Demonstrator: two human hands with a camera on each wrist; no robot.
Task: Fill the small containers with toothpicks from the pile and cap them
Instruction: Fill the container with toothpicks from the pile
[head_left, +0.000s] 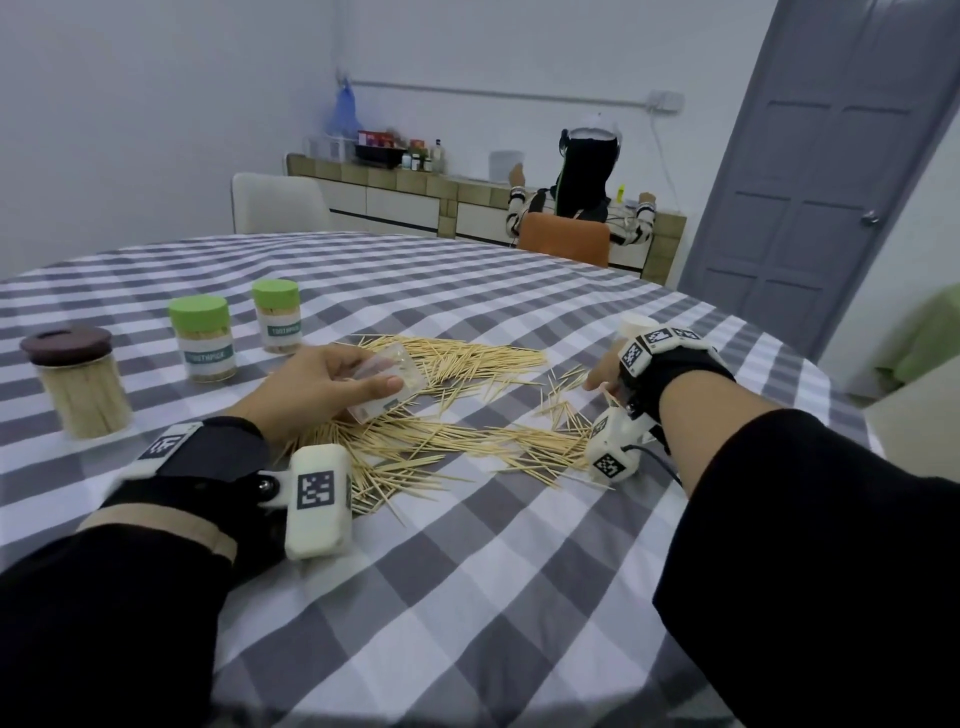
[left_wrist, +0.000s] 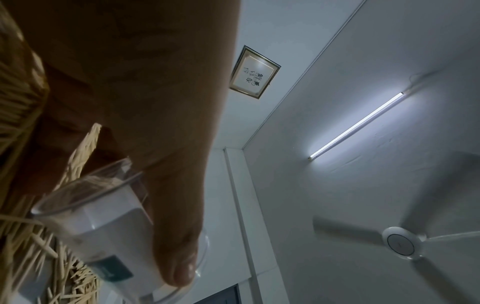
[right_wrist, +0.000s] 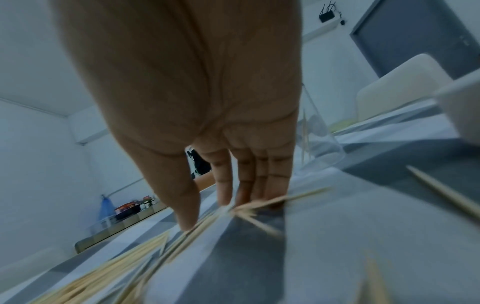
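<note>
A pile of toothpicks (head_left: 467, 441) lies spread across the checked tablecloth. My left hand (head_left: 317, 384) grips a small clear labelled container (head_left: 392, 376), uncapped and tipped on its side just above the pile's left part. The left wrist view shows my thumb (left_wrist: 176, 226) lying across the container (left_wrist: 103, 230), with toothpicks around its mouth. My right hand (head_left: 602, 376) is at the pile's right edge. Its straight fingers (right_wrist: 226, 181) and thumb point down, their tips touching a few toothpicks (right_wrist: 249, 207) on the cloth.
Two green-capped containers (head_left: 200, 338) (head_left: 277, 317) and a brown-lidded jar (head_left: 78, 384), all full of toothpicks, stand at the left. A white object (head_left: 636, 325) and a clear container (right_wrist: 319, 139) stand beyond my right hand. Another person (head_left: 582, 197) sits at the far counter.
</note>
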